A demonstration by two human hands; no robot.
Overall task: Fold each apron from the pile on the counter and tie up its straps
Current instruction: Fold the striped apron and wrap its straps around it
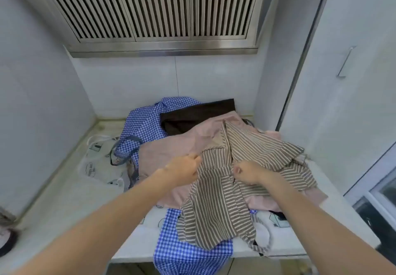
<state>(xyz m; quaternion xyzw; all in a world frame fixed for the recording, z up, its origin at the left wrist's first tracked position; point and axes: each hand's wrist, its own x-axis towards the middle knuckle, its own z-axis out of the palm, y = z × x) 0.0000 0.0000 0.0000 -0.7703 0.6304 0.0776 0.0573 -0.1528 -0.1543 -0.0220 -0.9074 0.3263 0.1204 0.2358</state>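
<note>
1. Brown-striped apron (pixel 216 199) lies crumpled atop the pile on the table (pixel 70 206).
2. Left hand (pixel 184 168) and right hand (pixel 246 171) each pinch its cloth.
3. No apron looks folded; all remain, straps untied.

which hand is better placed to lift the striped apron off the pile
Right, probably. The right hand already grips the striped apron near its middle, while the left hand pinches fabric at its left edge, beside the pink apron.
</note>
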